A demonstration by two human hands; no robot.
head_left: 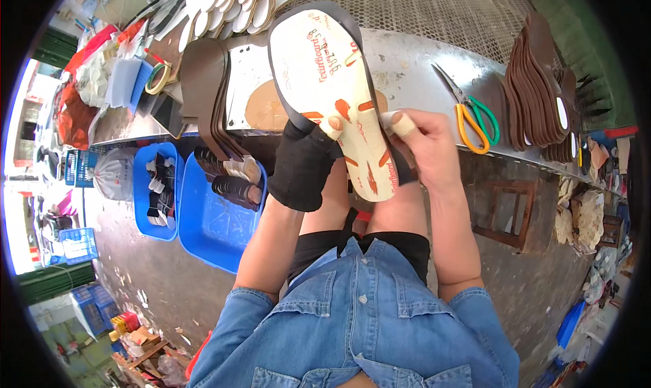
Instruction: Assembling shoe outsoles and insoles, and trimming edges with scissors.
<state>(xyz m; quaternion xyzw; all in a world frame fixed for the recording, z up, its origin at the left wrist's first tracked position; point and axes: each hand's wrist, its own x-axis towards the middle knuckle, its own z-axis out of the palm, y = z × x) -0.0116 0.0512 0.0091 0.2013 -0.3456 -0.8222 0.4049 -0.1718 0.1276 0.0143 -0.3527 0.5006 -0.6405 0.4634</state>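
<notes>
A shoe insole board (315,66), cream with orange-red marks, is held up before me over the bench's near edge. A dark brown sheet shows as a border around its wide end and along its right side. My left hand (302,168), in a black glove with the thumb tip bare, is closed around the insole's narrow middle, thumb on top. At the insole's right edge my right hand (432,147) pinches the dark border (405,168), with tape wrapped on its thumb. Its other fingertips are partly hidden.
Orange-and-green-handled scissors (468,113) lie right on the metal bench (420,63). Stacked brown sole pieces stand at the left (203,76) and right (536,96). White insoles (230,5) are piled at the back. Blue basins (210,235) sit below left, and a wooden stool (512,215) below right.
</notes>
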